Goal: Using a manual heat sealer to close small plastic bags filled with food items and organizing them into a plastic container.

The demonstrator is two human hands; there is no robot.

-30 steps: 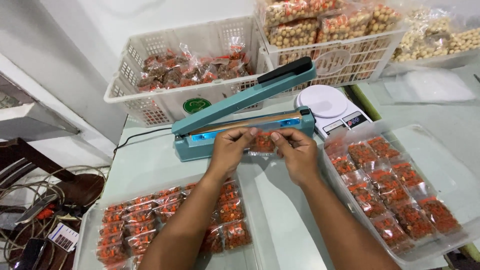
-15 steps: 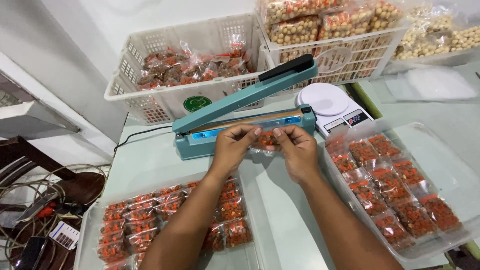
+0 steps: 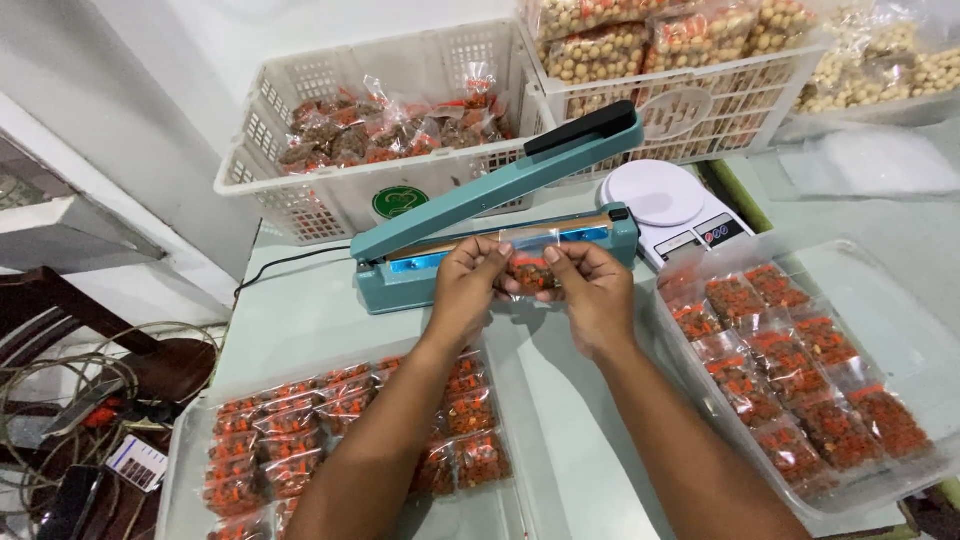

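A small clear snack packet point(image 3: 529, 268) with red-brown filling is pinched between both hands, its open top edge lying over the sealing bar of the teal heat sealer point(image 3: 400, 282). My left hand point(image 3: 468, 290) grips the packet's left side. My right hand point(image 3: 592, 290) grips its right side. The sealer's lever arm with its black handle point(image 3: 585, 126) stands raised at an angle above the bar.
A clear tray point(image 3: 190, 470) of filled packets lies at front left, another tray point(image 3: 930, 350) at right. A white kitchen scale point(image 3: 660, 195) sits behind the sealer. White baskets point(image 3: 330, 200) of snack bags stand at the back. Cables point(image 3: 60, 380) lie at left.
Both hands have lifted the packet slightly and shifted it up onto the sealing bar. The lever arm stays raised.
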